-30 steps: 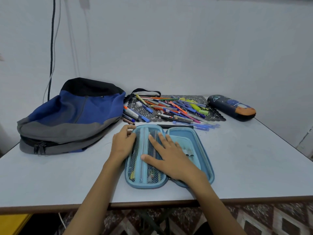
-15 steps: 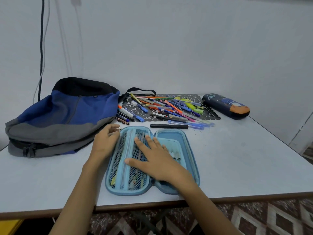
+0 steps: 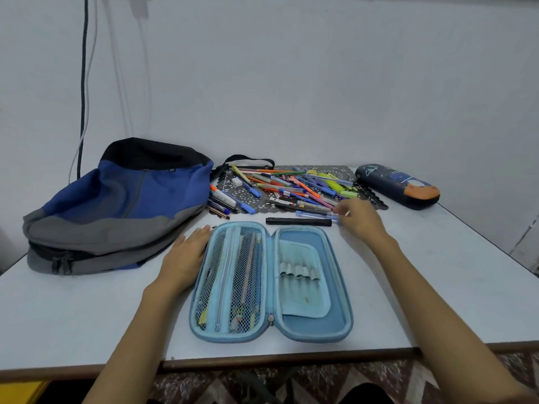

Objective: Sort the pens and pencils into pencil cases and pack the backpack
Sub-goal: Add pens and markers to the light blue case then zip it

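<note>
The pens and pencils (image 3: 291,188) lie in a loose pile just beyond the far end of the open pencil case (image 3: 338,272), most of them on a dark lacy mat (image 3: 242,193). Nearest the case, a black pen (image 3: 297,221) lies crosswise along its far edge, with a clear blue pen (image 3: 312,213) just behind it. Both have their long axes at right angles to the case's own.

The right hand (image 3: 360,221) is off the case's far right corner, its fingertips at the right-hand ends of those two pens. The blur hides whether its grip has closed on either. It is plainly the nearer hand, so the pick looks to be its job. Any pen taken there would need about a quarter turn to lie lengthwise in the case.

The left hand (image 3: 186,255) lies flat on the desk (image 3: 437,287), fingers straight, against the case's left rim, its grip empty.

A blue and grey backpack (image 3: 116,205) sits left of the case. A dark pencil case (image 3: 399,183) lies zipped well beyond its right corner.
</note>
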`<action>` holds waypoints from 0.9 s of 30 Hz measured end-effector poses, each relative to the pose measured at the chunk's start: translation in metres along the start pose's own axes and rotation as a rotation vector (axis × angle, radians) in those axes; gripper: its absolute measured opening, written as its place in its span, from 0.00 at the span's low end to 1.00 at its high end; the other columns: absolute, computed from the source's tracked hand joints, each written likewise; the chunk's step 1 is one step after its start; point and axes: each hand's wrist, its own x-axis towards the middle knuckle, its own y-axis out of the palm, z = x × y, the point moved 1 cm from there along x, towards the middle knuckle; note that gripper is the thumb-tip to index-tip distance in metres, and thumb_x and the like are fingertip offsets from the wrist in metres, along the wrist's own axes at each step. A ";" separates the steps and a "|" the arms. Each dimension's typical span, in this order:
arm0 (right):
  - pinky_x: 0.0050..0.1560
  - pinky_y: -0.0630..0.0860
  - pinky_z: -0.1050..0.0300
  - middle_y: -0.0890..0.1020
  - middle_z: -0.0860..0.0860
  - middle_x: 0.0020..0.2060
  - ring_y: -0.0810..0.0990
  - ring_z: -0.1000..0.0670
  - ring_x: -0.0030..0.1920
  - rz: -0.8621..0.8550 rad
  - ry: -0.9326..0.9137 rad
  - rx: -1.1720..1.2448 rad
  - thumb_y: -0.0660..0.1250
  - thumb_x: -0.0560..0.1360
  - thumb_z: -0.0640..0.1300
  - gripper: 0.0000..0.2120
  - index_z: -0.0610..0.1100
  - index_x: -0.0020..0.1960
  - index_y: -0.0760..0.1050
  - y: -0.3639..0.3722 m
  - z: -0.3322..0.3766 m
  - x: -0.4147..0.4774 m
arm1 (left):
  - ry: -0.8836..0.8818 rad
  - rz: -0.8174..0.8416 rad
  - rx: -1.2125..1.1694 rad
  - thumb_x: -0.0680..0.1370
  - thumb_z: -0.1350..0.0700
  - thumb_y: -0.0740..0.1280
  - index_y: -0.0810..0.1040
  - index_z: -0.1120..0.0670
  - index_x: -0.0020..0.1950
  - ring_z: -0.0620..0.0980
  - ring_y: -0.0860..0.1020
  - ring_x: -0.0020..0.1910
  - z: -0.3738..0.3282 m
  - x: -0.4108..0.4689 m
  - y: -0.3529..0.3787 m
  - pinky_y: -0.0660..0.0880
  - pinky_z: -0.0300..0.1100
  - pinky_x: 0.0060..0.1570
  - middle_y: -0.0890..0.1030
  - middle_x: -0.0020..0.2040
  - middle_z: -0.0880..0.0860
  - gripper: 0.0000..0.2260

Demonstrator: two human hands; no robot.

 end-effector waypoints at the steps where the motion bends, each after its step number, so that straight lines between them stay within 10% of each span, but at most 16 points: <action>1: 0.46 0.72 0.56 0.82 0.46 0.51 0.76 0.49 0.47 0.008 -0.019 0.003 0.68 0.75 0.37 0.10 0.43 0.54 0.82 0.002 -0.005 -0.001 | 0.002 0.004 0.012 0.84 0.54 0.53 0.56 0.50 0.78 0.48 0.54 0.78 0.000 0.000 0.000 0.49 0.45 0.75 0.56 0.79 0.51 0.22; 10: 0.47 0.72 0.51 0.76 0.51 0.44 0.72 0.50 0.49 -0.092 -0.096 -0.013 0.72 0.73 0.44 0.01 0.47 0.43 0.81 0.006 -0.023 -0.013 | 0.006 -0.072 -0.065 0.84 0.55 0.55 0.61 0.50 0.77 0.48 0.57 0.77 -0.001 -0.003 0.002 0.50 0.44 0.75 0.61 0.78 0.50 0.20; 15: 0.53 0.70 0.51 0.74 0.52 0.48 0.69 0.51 0.53 -0.056 -0.033 0.031 0.74 0.72 0.45 0.03 0.49 0.41 0.80 -0.001 -0.028 -0.017 | 0.007 -0.253 -0.312 0.82 0.60 0.59 0.75 0.52 0.68 0.51 0.74 0.64 -0.002 -0.007 -0.003 0.68 0.41 0.61 0.78 0.65 0.50 0.15; 21: 0.42 0.73 0.61 0.82 0.47 0.45 0.79 0.50 0.44 -0.179 0.044 0.732 0.75 0.69 0.36 0.08 0.43 0.47 0.80 -0.029 -0.036 -0.016 | -0.070 -0.349 -0.764 0.78 0.41 0.62 0.75 0.45 0.68 0.42 0.72 0.66 -0.024 -0.016 -0.014 0.67 0.47 0.69 0.76 0.65 0.42 0.19; 27: 0.44 0.79 0.57 0.82 0.54 0.35 0.80 0.53 0.37 -0.343 0.265 1.500 0.69 0.76 0.39 0.03 0.46 0.47 0.78 -0.042 -0.044 -0.013 | 0.107 -0.003 -0.267 0.64 0.23 0.50 0.59 0.41 0.77 0.42 0.52 0.77 -0.060 -0.017 -0.014 0.43 0.52 0.76 0.56 0.78 0.41 0.44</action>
